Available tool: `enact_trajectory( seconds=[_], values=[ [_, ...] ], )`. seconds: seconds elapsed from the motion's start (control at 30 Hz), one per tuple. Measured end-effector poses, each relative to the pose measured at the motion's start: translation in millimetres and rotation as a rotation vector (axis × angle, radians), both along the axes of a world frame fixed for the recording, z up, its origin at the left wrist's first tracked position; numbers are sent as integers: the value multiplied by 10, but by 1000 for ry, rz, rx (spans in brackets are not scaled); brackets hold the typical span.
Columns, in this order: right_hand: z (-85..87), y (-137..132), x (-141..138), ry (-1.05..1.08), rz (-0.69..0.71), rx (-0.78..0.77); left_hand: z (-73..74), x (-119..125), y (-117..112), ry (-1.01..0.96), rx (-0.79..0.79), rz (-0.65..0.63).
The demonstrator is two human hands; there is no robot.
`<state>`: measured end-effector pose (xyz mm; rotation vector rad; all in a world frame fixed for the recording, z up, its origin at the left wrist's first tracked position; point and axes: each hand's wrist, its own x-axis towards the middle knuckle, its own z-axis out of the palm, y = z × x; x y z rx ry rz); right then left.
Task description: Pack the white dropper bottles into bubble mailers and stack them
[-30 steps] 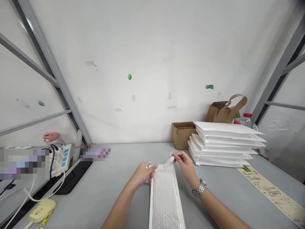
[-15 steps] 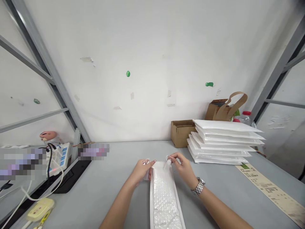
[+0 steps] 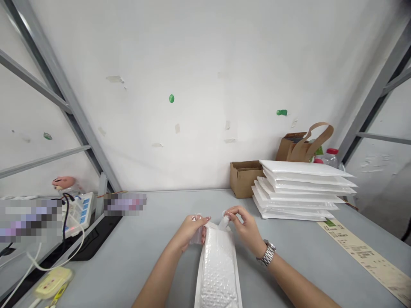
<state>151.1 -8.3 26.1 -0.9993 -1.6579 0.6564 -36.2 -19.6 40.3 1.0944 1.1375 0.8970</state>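
Observation:
A white bubble mailer lies lengthwise on the grey table, its near end running out of view at the bottom. My left hand pinches a thin white strip at the mailer's far left corner. My right hand pinches a small translucent white strip at the far right corner. A silver wristwatch sits on my right wrist. My fingers hide part of the mailer's far end.
A stack of white padded mailers stands to the right, with a cardboard box behind it. A printed paper strip lies at the right. A power strip and cables sit at the left by grey metal frame bars.
My hands have drawn closer together, with the right hand moving left. The mailer's lower end has swung slightly left, and its far end now bunches up between my hands.

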Motion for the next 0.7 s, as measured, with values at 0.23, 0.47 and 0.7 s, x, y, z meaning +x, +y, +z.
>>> enact_trajectory(
  seconds=[0.23,0.47,0.7],
  values=[
    [73,87,45,71,82,-212,-36,38,11,25,0,54],
    [49,120,42,-36,272,-395,-76,6,48,3,0,70],
    [31,128,83,-212,274,-375,-132,8,64,-13,-7,109]
  ],
)
